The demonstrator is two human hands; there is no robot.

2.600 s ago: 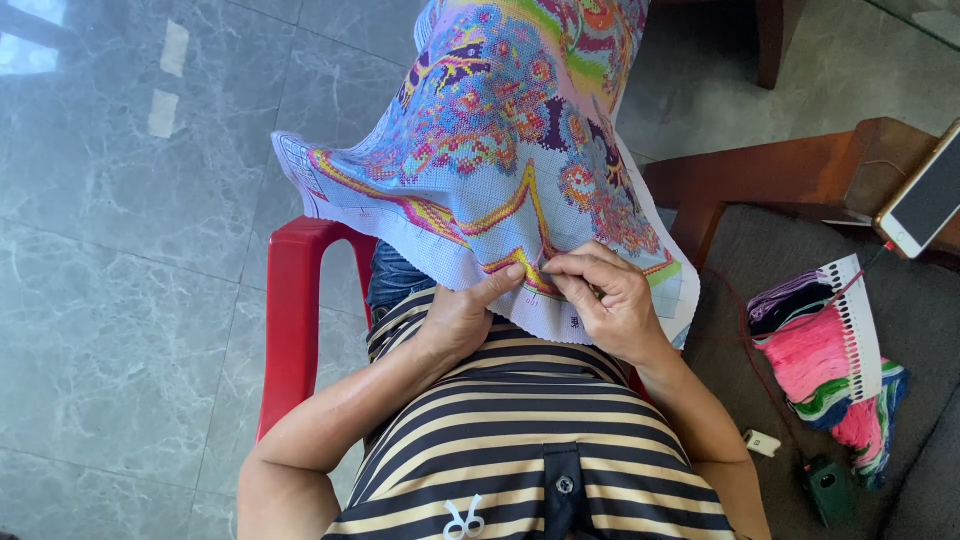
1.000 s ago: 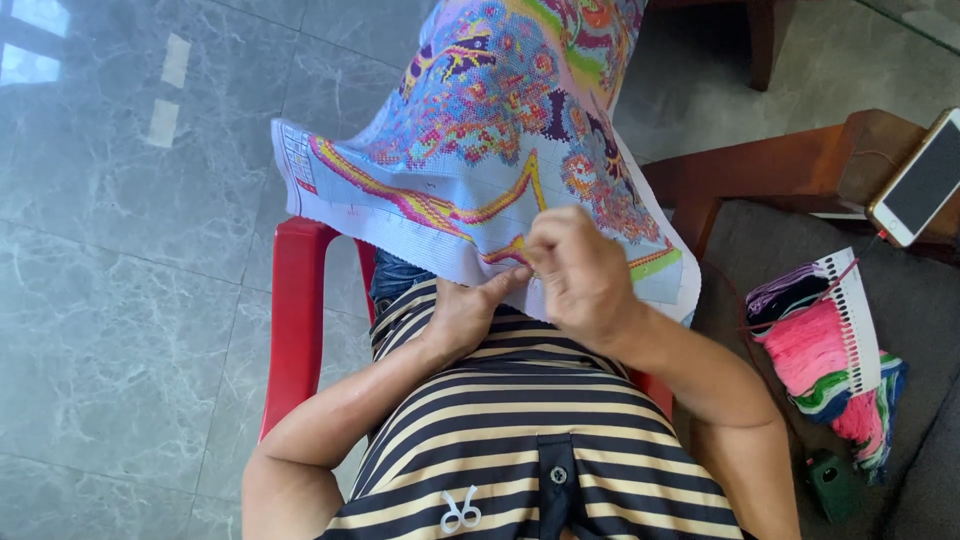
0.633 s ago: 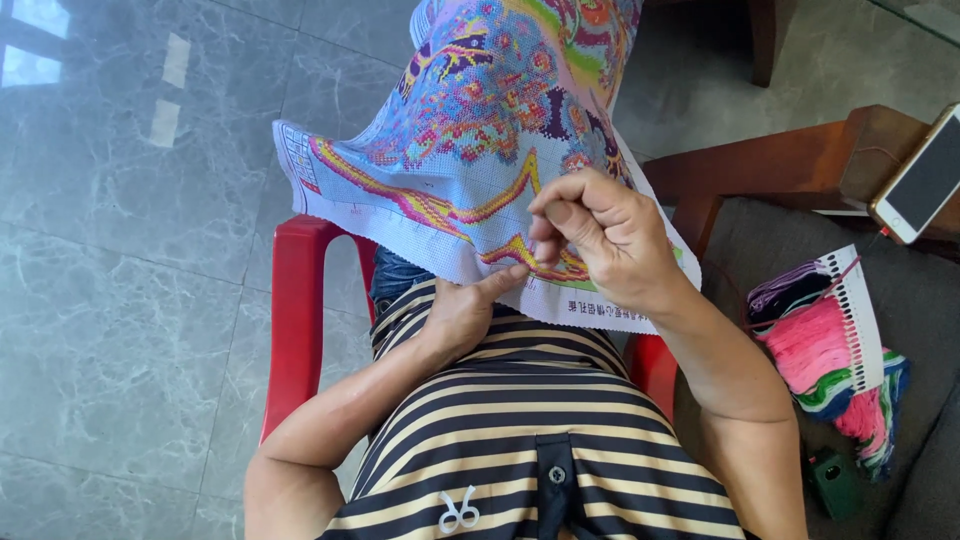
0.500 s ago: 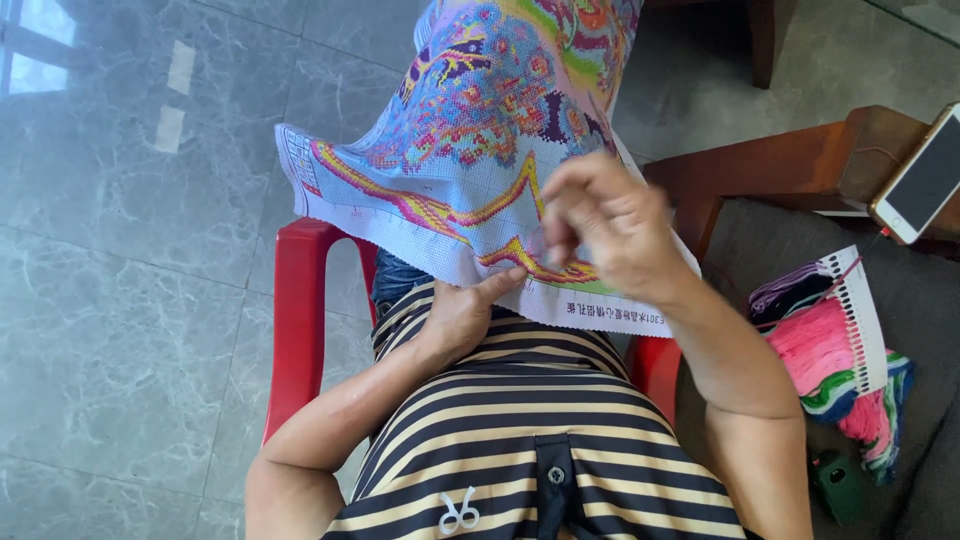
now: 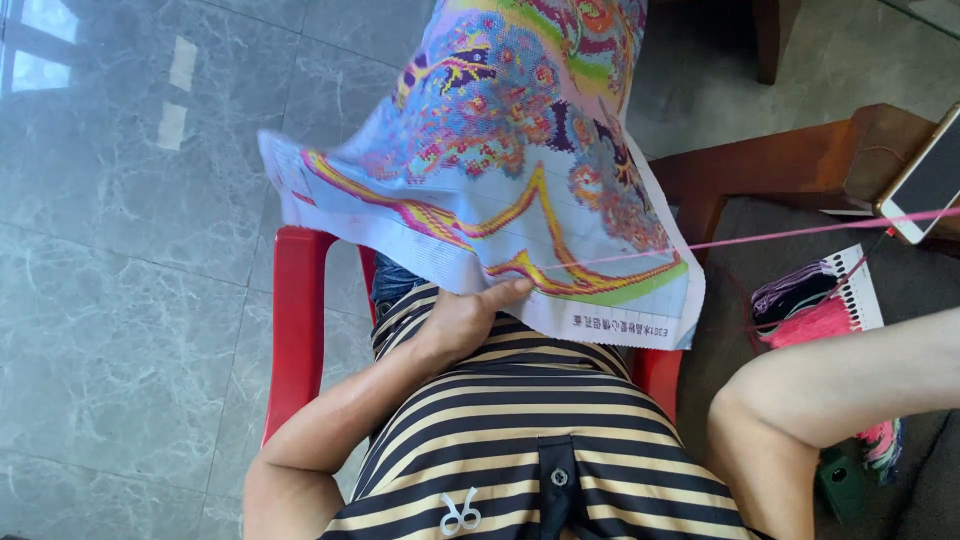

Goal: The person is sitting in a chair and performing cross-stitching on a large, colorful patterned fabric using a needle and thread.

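**Cross-stitch in progress: one hand steadies the cloth, a thread drawn taut to the side**

Nearest the viewer, small white scissors [image 5: 459, 512] hang against the front of a black-and-tan striped shirt [image 5: 520, 440]. The person's left forearm runs up from the lower left. The left hand [image 5: 468, 315] lies at the near edge of the embroidery cloth [image 5: 500, 160], fingers curled loosely and the thumb laid flat along the cloth's underside edge, pinching the fabric lightly and holding it in place over the lap. The right forearm crosses the lower right corner and passes out of the frame; the right hand itself is out of view, so its grip cannot be told.

A pink thread [image 5: 760, 238] runs in a straight, taut line from the stitched yellow-and-pink border near the left hand's thumb to the right edge of the picture.

The cloth, pale blue and densely worked in orange, purple, green and pink, drapes from the lap away over the knees. The person sits on a red plastic chair [image 5: 292, 330]. To the right, a card of sorted threads [image 5: 815, 305], mostly pink, lies on a dark seat cushion. Farther off, a phone [image 5: 925, 180] rests on a wooden armrest [image 5: 790, 160]. Grey marble floor tiles [image 5: 130, 250] fill the left side.
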